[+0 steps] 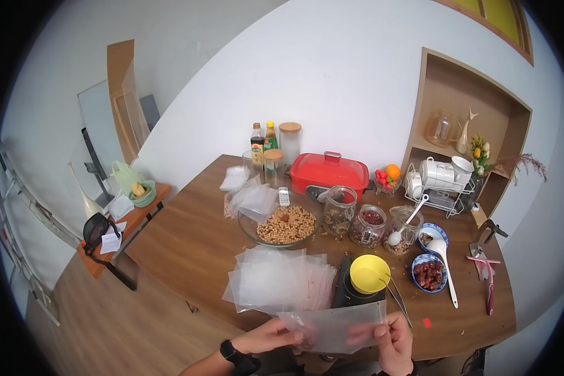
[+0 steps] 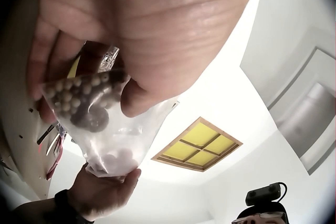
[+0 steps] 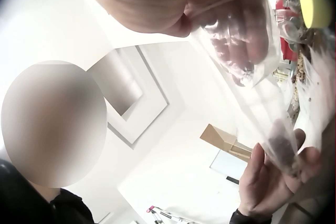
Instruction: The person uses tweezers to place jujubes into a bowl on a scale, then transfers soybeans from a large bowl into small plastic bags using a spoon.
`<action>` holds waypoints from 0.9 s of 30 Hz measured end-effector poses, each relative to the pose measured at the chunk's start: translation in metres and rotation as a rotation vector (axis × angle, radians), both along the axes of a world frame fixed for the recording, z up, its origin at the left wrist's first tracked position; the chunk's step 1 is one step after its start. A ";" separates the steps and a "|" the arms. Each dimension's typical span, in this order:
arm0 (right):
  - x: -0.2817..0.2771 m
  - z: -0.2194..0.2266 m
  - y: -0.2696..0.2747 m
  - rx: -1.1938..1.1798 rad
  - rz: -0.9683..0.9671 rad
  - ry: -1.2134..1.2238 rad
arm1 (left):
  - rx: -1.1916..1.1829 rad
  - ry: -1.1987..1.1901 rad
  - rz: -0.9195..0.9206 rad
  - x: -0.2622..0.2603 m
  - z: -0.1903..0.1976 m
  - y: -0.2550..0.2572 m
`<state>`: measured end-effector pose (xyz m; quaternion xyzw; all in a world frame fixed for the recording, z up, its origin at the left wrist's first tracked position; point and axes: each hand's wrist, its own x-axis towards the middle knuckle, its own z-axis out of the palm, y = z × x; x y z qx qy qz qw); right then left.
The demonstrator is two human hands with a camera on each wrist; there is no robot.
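1. Along table's (image 1: 182, 232) far edge, left to right: sauce bottles (image 1: 257, 143), canister (image 1: 290, 144), multicooker (image 1: 329, 173), fruit dish (image 1: 386, 185), dish rack (image 1: 443, 186).
2. Before multicooker: glass bowl (image 1: 316, 219); rightward, clip-top jars (image 1: 368, 227), then two bowls (image 1: 431, 291), jujubes (image 1: 429, 274) in the nearer.
3. Before glass bowl: stacked bags (image 1: 272, 279); rightward, one bowl (image 1: 370, 274) on kitchen scale (image 1: 351, 298).
4. Near right edge: pliers (image 1: 489, 297).
5. Over near edge, between left hand (image 1: 269, 336) and right hand (image 1: 395, 344): plastic bag (image 1: 335, 324).

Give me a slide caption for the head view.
Left hand and right hand hold a translucent bag at a wooden table, near a pile of bags and a yellow bowl.
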<state>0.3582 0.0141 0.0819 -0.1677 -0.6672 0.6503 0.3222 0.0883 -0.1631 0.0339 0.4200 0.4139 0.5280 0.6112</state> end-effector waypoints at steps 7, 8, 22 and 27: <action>-0.006 0.017 -0.002 0.111 0.144 -0.076 | -0.114 0.061 -0.003 -0.001 0.006 -0.014; -0.006 0.019 -0.002 0.150 0.141 -0.095 | -0.101 0.061 -0.008 -0.002 0.006 -0.015; -0.006 0.021 0.003 0.290 0.174 -0.157 | -0.063 0.062 -0.015 -0.008 -0.002 -0.015; -0.009 0.025 0.001 0.276 0.187 -0.156 | -0.062 0.105 0.008 -0.003 0.009 -0.012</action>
